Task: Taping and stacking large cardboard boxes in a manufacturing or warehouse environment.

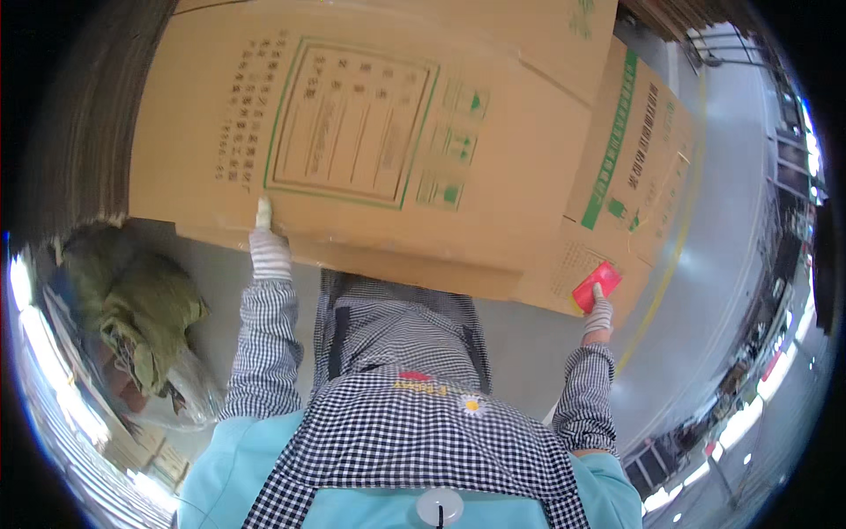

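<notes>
On my head view, nearest: black-and-white checked cloth apron [441, 445], worn over light blue sleeves. Next, the left hand [269, 247], in a pale striped glove, at the near edge of the large flat brown cardboard panel [370, 238]; one digit lies extended on its face. The other fingers are obscured; I cannot tell whether they grip. The right hand [599, 310], similarly gloved, holds a small flat red block with a yellow edge [597, 286], thumb on top, over the green-banded brown cardboard panel [648, 163]. I note this second panel lies right of the large one, partly overlapped by it; join unclear. Left: crumpled olive-green sack [154, 317] on the grey floor [529, 353]. Beyond it: stacked brown cardboard sheets [92, 106]. Right: yellow floor line [655, 309].
</notes>
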Demonstrator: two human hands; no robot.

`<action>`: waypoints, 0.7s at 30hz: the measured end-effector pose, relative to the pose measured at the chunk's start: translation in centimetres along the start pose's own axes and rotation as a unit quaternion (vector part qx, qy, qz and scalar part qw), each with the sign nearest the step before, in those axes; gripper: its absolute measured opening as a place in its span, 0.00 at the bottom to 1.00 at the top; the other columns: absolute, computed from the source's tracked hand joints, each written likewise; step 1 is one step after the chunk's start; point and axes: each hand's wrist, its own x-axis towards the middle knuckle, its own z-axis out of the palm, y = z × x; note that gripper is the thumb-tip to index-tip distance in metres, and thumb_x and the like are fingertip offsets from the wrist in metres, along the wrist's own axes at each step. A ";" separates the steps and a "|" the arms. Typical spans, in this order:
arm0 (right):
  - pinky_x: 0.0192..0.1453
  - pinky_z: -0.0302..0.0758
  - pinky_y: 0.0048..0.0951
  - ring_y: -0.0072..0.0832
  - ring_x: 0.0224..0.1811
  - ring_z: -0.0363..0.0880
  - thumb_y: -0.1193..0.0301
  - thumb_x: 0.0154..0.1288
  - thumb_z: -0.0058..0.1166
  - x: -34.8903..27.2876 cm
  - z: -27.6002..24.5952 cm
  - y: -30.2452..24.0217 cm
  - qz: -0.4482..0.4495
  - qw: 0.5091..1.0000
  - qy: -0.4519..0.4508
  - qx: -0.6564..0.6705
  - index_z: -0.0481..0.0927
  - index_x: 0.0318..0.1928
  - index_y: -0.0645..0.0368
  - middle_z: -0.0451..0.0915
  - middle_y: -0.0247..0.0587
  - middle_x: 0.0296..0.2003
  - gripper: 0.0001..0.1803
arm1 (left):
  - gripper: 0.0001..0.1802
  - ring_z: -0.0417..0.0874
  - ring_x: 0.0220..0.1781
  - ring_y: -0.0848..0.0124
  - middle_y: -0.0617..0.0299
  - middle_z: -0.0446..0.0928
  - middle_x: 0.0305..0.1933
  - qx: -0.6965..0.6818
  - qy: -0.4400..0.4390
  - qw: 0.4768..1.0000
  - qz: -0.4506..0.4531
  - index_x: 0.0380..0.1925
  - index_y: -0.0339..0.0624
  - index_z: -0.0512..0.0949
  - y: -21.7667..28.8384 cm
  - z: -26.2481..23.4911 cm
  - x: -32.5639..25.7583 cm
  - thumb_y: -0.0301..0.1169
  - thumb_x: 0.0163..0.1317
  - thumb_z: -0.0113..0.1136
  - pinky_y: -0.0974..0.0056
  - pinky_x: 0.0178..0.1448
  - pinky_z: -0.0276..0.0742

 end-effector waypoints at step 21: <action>0.63 0.72 0.44 0.42 0.58 0.74 0.44 0.65 0.54 -10.0 5.8 0.6 -0.050 0.923 -0.381 -0.032 0.64 0.69 0.59 0.73 0.46 0.60 0.41 | 0.27 0.79 0.52 0.66 0.54 0.80 0.52 -0.149 0.024 0.988 0.035 0.54 0.33 0.76 -6.1 -4.6 -10.7 0.34 0.56 0.72 0.61 0.57 0.75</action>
